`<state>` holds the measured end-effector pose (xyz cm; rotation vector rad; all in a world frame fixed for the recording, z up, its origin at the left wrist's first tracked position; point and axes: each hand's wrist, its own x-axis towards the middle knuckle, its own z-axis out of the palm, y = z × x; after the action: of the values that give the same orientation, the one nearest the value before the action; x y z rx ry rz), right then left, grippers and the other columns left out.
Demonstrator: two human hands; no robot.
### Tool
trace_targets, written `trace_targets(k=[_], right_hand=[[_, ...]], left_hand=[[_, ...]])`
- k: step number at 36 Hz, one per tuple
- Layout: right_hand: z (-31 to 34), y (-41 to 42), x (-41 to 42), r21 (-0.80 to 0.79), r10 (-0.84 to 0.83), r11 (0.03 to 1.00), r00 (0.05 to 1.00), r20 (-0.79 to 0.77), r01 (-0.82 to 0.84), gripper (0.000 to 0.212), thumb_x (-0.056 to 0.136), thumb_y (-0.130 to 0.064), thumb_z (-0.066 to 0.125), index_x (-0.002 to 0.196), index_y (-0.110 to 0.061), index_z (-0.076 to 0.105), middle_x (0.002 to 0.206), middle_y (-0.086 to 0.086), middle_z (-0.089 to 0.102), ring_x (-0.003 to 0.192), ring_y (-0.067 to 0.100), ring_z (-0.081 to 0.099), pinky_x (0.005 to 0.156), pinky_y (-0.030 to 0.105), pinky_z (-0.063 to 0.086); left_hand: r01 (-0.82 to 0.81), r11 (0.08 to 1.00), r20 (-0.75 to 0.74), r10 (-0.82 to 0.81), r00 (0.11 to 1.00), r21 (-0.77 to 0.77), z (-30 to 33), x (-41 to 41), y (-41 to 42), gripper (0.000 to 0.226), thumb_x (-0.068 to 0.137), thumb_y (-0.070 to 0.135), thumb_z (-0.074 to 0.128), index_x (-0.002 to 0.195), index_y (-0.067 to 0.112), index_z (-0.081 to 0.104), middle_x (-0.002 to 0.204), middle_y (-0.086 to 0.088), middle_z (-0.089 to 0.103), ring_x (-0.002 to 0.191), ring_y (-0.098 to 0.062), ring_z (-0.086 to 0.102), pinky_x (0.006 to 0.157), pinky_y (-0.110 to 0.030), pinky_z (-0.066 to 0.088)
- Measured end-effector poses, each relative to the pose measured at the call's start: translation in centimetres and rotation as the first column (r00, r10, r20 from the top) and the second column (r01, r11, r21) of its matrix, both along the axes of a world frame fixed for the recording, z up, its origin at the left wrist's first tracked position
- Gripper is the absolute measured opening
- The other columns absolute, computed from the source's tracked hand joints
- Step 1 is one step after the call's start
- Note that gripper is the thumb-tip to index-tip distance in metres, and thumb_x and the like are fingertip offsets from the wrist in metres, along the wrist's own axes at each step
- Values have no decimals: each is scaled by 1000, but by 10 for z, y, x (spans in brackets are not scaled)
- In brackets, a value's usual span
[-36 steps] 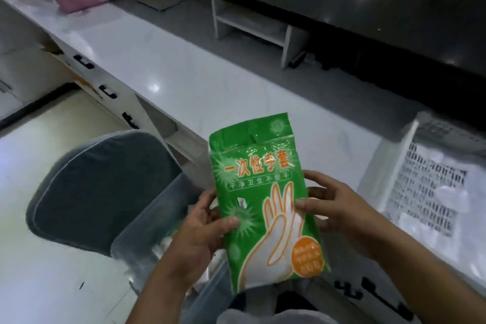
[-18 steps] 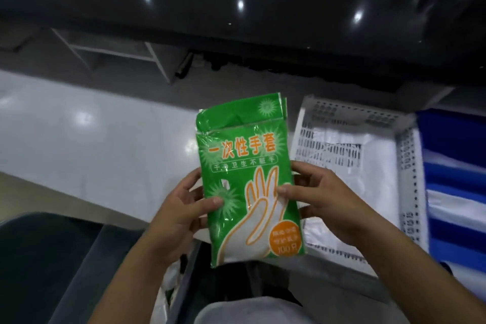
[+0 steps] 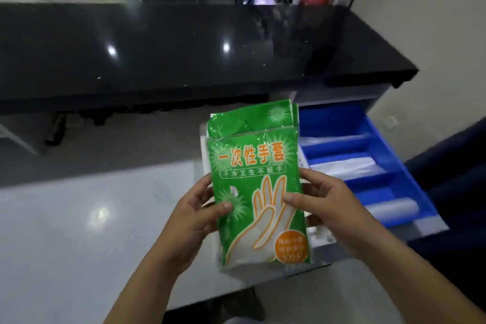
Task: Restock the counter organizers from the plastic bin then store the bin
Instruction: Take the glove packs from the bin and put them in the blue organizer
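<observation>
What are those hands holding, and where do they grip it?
A green glove packet, pinched at its side edges: left hand, right hand.

Glossy crinkled plastic glove packet, polished black stone-like countertop, smooth blue plastic organizer

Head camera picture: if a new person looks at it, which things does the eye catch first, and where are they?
First comes the bright green glove packet in the centre, held upright by the left hand and the right hand at its two edges. Just right of it lies a blue organizer tray with white rolls in its compartments. Behind runs a glossy black counter.
</observation>
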<state>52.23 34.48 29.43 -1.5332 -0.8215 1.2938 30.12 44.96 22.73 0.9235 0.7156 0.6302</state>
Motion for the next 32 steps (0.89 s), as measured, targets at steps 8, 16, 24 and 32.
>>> trace_targets(k=[8, 16, 24, 32], right_hand=[[21, -25, 32, 3, -101, 995, 989, 106, 101, 46, 67, -27, 81, 111, -38, 71, 102, 4, 77, 87, 21, 75, 56, 26, 56], [23, -26, 93, 116, -49, 993, 962, 270, 19, 43, 82, 5, 72, 111, -27, 71, 102, 6, 77, 93, 27, 73, 76, 35, 61], [32, 4, 195, 296, 14, 931, 832, 554, -213, 47, 79, 4, 71, 105, -35, 72, 99, -7, 76, 94, 14, 71, 88, 45, 57], [40, 28, 283, 306, -66, 867, 518, 853, -392, 40, 83, -29, 67, 120, -44, 62, 101, -13, 75, 92, 17, 69, 74, 43, 55]], left_hand=[[98, 995, 35, -99, 994, 21, -2, 54, -1, 64, 78, 2, 72, 134, 29, 58, 122, -6, 71, 109, -33, 70, 83, -46, 60], [8, 991, -31, -4, 1000, 131, 3, 108, -23, 59, 84, -5, 69, 129, 32, 61, 119, -4, 72, 113, -27, 68, 93, -47, 54], [-171, 940, -21, 186, 982, 294, 21, 202, -35, 45, 80, 11, 74, 115, 39, 69, 117, 4, 74, 112, -13, 68, 84, -21, 55], [-46, 939, -585, 250, 772, 341, -15, 270, -34, 84, 84, 23, 79, 151, 37, 31, 149, 2, 43, 129, -13, 43, 93, -29, 41]])
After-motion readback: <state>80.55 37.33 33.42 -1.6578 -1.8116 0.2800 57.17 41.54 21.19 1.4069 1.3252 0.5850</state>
